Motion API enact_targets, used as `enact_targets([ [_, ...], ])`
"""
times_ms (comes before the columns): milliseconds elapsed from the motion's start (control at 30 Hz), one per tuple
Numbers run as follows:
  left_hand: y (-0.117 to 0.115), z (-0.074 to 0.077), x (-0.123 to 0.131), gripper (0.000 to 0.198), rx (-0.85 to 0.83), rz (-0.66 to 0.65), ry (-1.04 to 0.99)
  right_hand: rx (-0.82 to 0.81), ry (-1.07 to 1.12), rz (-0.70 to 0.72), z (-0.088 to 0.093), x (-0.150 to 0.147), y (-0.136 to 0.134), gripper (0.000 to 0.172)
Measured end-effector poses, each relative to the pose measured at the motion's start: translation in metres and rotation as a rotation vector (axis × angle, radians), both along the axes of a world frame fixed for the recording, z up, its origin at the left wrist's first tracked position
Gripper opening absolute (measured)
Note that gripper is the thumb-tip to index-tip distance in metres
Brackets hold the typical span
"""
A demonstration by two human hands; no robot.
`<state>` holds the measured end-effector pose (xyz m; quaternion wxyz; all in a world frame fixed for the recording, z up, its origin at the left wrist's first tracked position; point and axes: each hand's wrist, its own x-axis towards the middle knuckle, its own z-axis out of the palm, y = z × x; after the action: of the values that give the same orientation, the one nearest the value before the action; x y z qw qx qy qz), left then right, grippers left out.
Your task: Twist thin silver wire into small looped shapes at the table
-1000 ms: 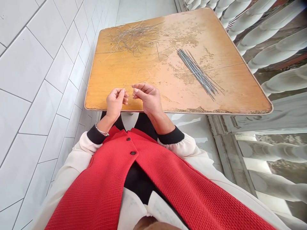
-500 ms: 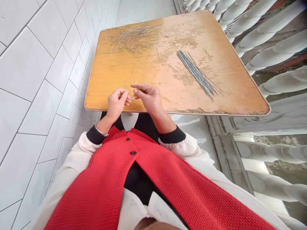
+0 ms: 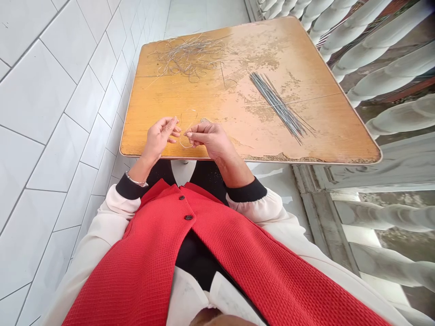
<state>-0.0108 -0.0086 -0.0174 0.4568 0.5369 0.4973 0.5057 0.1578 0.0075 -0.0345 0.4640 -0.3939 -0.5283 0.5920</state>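
Near the front edge of the table, my right hand [image 3: 211, 139] is closed, thumb and forefinger pinching a thin bent wire [image 3: 185, 147]. The wire curves in a loop below the fingertips, and a fainter curve shows above them. My left hand [image 3: 160, 136] is just to the left of the wire, fingers apart and partly curled, with nothing visible in them. A gap separates the two hands. Beyond them lies a tangled heap of bent, curled wires [image 3: 193, 50]. Off to the right is a bundle of straight grey wires [image 3: 277, 106].
The wooden table [image 3: 156, 102] has a worn, peeling surface. One long thin wire [image 3: 316, 97] crosses the bundle toward the right edge, and a short bent wire [image 3: 223, 74] lies beside the heap. A white tiled wall [image 3: 81, 104] stands left, a white balustrade [image 3: 384, 72] right.
My left hand has moved left, away from my right hand, and its fingers have opened off the wire. My right hand keeps its pinch on the wire.
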Motion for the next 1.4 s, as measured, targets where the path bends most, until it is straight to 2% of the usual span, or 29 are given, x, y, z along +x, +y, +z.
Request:
enact_targets([
  [167, 0.008, 0.023, -0.001, 0.032, 0.010, -0.053, 0.169, -0.039, -0.050, 0.089, -0.002, 0.000, 0.000, 0.018],
  [300, 0.011, 0.029, 0.001, 0.029, -0.026, -0.075, 0.189, -0.010, -0.038, 0.067, -0.005, -0.001, -0.001, 0.016],
  [467, 0.009, 0.024, 0.004, 0.018, -0.140, -0.096, 0.079, 0.106, -0.063, 0.042, -0.010, -0.001, -0.001, 0.015],
  [600, 0.006, 0.020, 0.004, 0.016, -0.193, -0.121, 0.029, 0.125, -0.068, 0.041, -0.011, 0.001, -0.001, 0.012],
  [900, 0.005, 0.035, -0.004, 0.019, -0.018, -0.029, 0.155, 0.054, -0.091, 0.053, -0.006, 0.001, -0.002, 0.011],
  [1033, 0.006, 0.028, 0.002, 0.022, -0.018, -0.038, 0.120, 0.092, -0.096, 0.005, -0.008, -0.001, -0.004, 0.012],
  [1200, 0.006, 0.014, 0.009, 0.020, -0.024, 0.024, 0.044, 0.111, -0.088, -0.008, -0.007, -0.002, -0.005, 0.014],
  [1400, 0.003, 0.016, 0.007, 0.016, -0.068, 0.013, 0.036, 0.081, -0.109, 0.011, -0.005, -0.001, -0.005, 0.016],
])
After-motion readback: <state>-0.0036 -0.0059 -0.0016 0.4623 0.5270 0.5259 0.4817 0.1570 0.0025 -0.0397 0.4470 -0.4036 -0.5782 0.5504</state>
